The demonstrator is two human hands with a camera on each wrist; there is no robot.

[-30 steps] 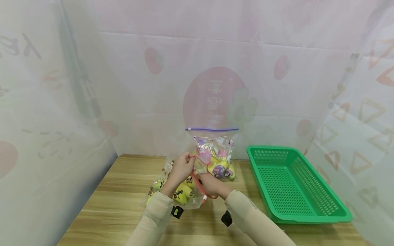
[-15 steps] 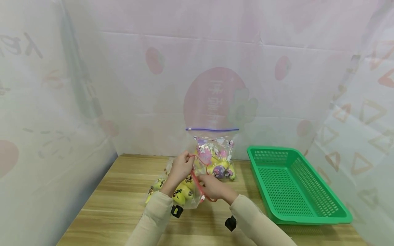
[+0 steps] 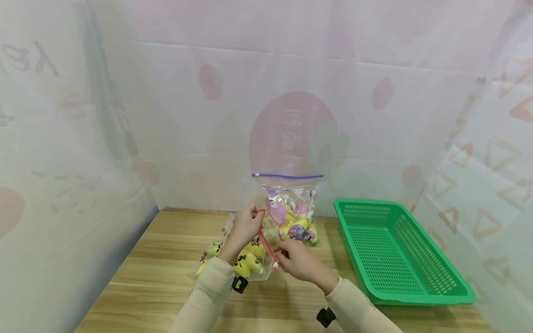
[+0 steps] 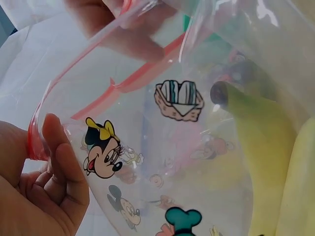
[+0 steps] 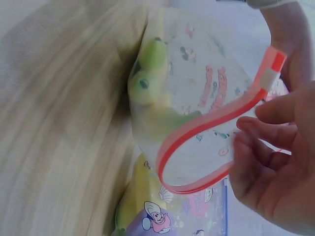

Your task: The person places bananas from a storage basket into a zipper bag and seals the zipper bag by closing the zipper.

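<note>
A clear cartoon-print zip bag (image 3: 263,273) with a red zip lies on the table, with yellow-green bananas (image 4: 263,147) inside. My left hand (image 3: 244,227) pinches the far end of its red rim between thumb and fingers. The mouth of the bag gapes as a loop, and a white slider (image 5: 268,79) sits at the near end. Beside that end is my right hand (image 3: 303,262), fingers bent loosely with nothing visible between the tips. Behind it stands a second zip bag (image 3: 291,196) with a purple zip, also with bananas in it.
A green plastic basket (image 3: 410,296) with slotted walls stands on the right of the wooden table (image 3: 137,277). A pale printed curtain (image 3: 187,138) hangs behind and along both sides. The purple-zip bag stands close against the back curtain.
My right hand has drawn back from the red-zip bag's mouth, toward the near right, to its slider end. The left hand keeps its pinch on the rim in place.
</note>
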